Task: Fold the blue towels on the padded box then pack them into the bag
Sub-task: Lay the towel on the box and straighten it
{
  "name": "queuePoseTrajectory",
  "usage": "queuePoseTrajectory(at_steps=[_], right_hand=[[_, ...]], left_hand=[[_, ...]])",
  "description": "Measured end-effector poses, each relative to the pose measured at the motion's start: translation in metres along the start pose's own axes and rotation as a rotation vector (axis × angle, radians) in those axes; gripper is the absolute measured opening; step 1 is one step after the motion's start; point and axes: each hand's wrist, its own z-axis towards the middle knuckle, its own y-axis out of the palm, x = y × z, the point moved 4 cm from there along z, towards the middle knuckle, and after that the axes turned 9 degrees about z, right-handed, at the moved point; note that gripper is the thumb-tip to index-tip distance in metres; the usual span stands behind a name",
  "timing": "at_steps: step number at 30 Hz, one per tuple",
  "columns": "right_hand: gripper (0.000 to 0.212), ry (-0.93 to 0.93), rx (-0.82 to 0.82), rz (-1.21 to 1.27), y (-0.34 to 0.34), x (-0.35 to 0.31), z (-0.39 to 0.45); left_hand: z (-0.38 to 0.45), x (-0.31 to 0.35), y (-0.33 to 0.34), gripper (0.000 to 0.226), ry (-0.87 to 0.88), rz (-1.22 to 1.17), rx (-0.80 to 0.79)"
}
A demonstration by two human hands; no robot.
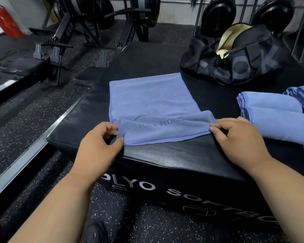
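Both hands [102,137] [235,135] pinch towel [151,100] corners (logo partly folded).

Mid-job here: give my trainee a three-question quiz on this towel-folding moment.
1. True or false: the bag is zipped shut.
2. Which hands hold the spread towel's near edge? A) left only B) right only C) both
3. Fill in: the rolled towels lie on the person's ___ side.

Key: 1 false, it gapes open. 2 C, the left hand and right hand each pinch a corner. 3 right.
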Motion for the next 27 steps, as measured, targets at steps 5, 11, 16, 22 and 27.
queuePoseTrajectory(at_steps=[5,11,16,22,27], right_hand=[[0.013,0.032,0.009,0.055,0.000,0.004,0.003],[0.018,0.100,0.005,0.072,-0.002,0.001,0.003],[0.023,0.169,0.021,0.128,-0.006,-0.003,0.001],[0.022,0.203,-0.019,-0.012,0.000,-0.004,0.001],[0.016,0.206,-0.014,0.028,-0.001,-0.007,0.001]], left_hand=[[0.004,-0.005,0.001,0.049,-0.011,-0.036,0.001],[0.000,0.000,0.000,0.036,0.068,0.069,0.034],[-0.003,0.005,-0.002,0.027,0.206,0.182,0.064],[0.001,-0.002,-0.006,0.015,0.237,0.208,0.006],[0.002,-0.012,-0.010,0.023,0.253,0.227,-0.102]])
